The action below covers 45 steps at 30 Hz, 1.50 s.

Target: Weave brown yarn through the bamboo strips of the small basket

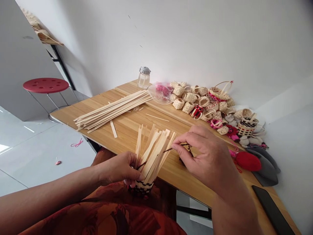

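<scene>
Pale flat strips fan upward from 1 partly woven basket, held above the lap beside the table; the left hand clasps the basket near the strips' base; the right hand pinches 1 dark strand between thumb and forefinger; small woven baskets lie heaped beyond.

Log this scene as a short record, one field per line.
Left hand: grips part-woven basket, its pale strips standing up
Right hand: pinches dark strand between thumb and finger
Table: bundle of loose strips, lidded bottle, small woven baskets, red ball
Floor: pink thread
Stool: red, round, at picture left
</scene>
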Each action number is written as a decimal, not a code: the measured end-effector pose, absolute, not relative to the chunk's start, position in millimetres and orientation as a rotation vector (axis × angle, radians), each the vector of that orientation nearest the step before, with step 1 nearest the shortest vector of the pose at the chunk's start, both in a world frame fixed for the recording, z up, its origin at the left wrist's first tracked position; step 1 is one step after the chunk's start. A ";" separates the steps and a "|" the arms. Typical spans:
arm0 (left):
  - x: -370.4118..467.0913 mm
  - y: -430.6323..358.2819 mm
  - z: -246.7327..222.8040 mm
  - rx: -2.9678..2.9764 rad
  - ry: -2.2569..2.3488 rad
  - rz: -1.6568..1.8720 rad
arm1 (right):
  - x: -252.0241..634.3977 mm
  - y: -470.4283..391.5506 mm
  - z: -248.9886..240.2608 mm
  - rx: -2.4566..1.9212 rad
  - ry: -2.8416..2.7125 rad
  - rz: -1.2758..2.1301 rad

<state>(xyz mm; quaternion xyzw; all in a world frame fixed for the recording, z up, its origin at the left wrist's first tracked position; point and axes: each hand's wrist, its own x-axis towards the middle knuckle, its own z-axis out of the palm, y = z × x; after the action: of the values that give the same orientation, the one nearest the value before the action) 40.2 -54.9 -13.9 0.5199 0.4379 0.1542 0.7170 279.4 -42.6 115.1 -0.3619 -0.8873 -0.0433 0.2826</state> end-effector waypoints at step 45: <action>50.2 -65.4 -9.6 1.250 1.050 0.399 | 264.5 -21.7 112.3 -0.940 -2.371 -0.117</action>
<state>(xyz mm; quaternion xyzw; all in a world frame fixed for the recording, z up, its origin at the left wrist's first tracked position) 50.2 -65.4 -9.6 0.5540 0.4653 0.1767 0.6673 264.5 -21.7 112.3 -0.3524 -0.8888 -0.0439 0.2899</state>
